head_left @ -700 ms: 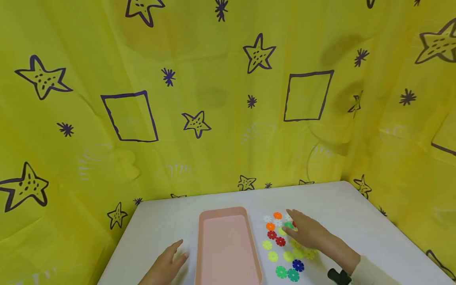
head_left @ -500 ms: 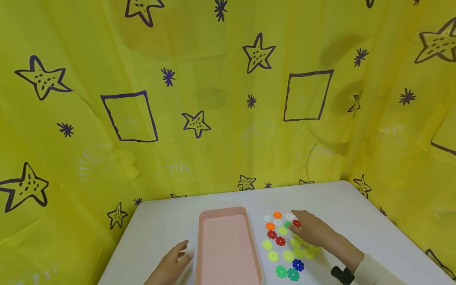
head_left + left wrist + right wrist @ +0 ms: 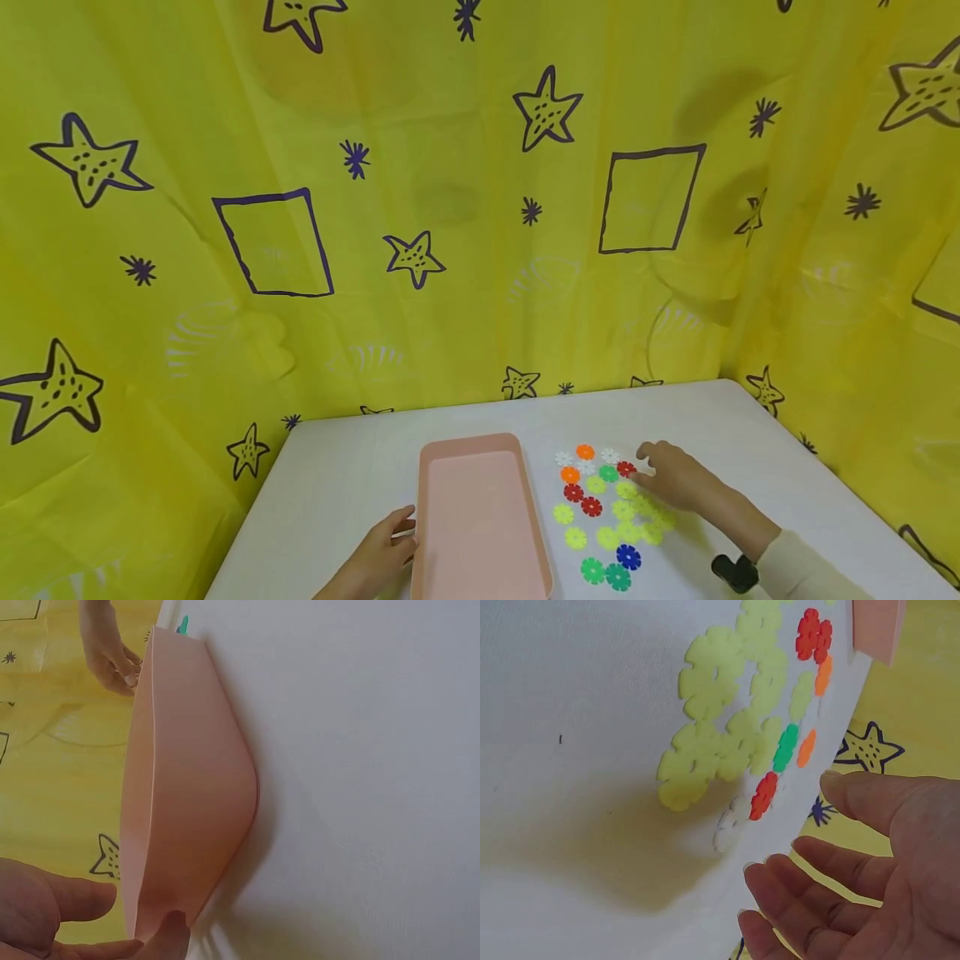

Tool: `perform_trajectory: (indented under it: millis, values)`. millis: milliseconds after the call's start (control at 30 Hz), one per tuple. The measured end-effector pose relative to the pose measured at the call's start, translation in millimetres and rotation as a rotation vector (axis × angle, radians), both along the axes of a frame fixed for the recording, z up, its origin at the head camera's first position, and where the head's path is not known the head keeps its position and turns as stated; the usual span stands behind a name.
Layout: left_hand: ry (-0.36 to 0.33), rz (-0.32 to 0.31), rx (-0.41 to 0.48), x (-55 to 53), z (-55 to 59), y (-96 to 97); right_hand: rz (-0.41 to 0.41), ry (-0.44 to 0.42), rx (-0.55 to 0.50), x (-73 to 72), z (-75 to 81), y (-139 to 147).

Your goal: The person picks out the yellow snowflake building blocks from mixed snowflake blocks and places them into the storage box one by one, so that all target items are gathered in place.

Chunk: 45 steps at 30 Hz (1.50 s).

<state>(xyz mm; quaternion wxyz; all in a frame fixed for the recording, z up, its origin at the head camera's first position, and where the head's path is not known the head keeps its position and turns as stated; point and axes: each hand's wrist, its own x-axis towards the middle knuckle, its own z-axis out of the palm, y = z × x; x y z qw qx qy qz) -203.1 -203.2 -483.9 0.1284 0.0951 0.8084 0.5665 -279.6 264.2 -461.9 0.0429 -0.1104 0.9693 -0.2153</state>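
My left hand [image 3: 378, 557] is at the left side of a pink rectangular tray [image 3: 480, 517], fingertips right at its rim. In the left wrist view its thumb and fingers [image 3: 84, 900] are spread near one corner of the tray wall [image 3: 195, 765]. My right hand [image 3: 677, 477] hovers at the right edge of a scatter of notched plastic discs, with nothing in it. Nearest its thumb is a red disc [image 3: 626, 469]; in the right wrist view the fingers [image 3: 810, 907] are loosely bent, close to a white disc [image 3: 731, 825] and beside several yellow discs [image 3: 712, 667].
More discs lie right of the tray: orange [image 3: 585, 452], green [image 3: 592, 571], blue [image 3: 627, 557] and a yellow cluster [image 3: 637, 508]. All rest on a white table [image 3: 345, 467]. A yellow curtain [image 3: 465, 317] with star drawings hangs behind and at both sides.
My right hand has moved right, off the discs, uncovering the red and yellow ones. My left hand has moved right, up to the tray's side.
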Motion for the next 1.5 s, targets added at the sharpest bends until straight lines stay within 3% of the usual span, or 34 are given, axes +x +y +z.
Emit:
perform_trajectory:
  millis: [167,400,767,1367,1500]
  values:
    - [-0.031,-0.010,0.034,-1.5,-1.9,1.8,0.010,-0.037,0.000,-3.3,-1.6,5.8]
    - [-0.043,-0.007,0.013,-2.0,-1.7,2.0,0.010,-0.079,0.028,-3.8,-1.5,11.7]
    - [-0.082,-0.008,0.031,-2.1,-2.6,-1.1,-0.007,-0.154,-0.012,-4.5,-7.4,15.6]
    - [-0.084,0.015,0.063,-2.5,-5.0,0.4,-0.113,-0.136,-0.005,-9.3,-20.4,-6.4]
    - [-0.094,0.005,0.060,-3.0,-6.0,0.0,-0.103,-0.105,-0.006,-10.0,-24.7,-8.9]
